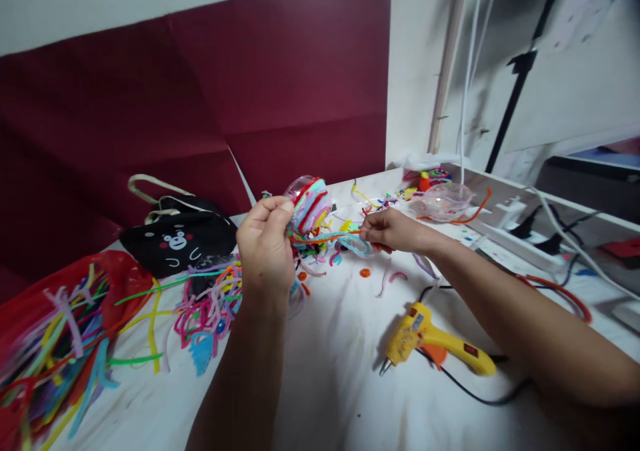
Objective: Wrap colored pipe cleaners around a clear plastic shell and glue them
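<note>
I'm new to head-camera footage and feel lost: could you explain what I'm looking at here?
Of course. There's no machine: these are a person's two bare hands, seen in a single picture from a camera worn on their head, looking forward and down. The left hand pinches a striped, fuzzy piece. The right hand grips the end of an orange strip stretching between the hands. On the white table lie a yellow glue gun, a pile of colourful fuzzy strips and, at the left, a red bag with more strips. Behind them sits a black bag with a cartoon face.
</note>
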The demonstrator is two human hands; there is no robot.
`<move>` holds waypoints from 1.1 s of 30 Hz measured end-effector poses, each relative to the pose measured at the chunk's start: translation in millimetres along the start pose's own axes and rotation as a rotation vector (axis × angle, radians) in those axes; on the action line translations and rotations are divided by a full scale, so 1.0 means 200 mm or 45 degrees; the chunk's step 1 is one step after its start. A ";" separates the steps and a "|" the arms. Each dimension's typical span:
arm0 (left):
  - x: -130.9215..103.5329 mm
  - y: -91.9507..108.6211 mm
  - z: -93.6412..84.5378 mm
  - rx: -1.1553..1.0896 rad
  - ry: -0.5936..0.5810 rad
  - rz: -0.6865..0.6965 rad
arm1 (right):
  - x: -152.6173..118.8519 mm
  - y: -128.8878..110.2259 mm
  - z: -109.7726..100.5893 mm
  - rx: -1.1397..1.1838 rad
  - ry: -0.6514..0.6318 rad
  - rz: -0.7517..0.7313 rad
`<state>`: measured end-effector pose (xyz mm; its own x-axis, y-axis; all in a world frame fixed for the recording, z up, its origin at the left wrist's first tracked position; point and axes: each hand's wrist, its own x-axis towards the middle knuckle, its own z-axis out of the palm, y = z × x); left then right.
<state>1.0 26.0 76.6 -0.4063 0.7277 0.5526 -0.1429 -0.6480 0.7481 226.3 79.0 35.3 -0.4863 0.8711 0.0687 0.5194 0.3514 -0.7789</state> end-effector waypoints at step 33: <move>-0.03 -0.09 0.05 -0.179 0.013 -0.285 | -0.07 0.05 0.11 -0.955 -0.080 0.162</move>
<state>15.3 34.7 63.8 -0.3593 0.8545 0.3750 -0.3537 -0.4966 0.7926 221.7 63.1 13.2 -0.4181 0.9072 -0.0468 0.9015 0.4080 -0.1446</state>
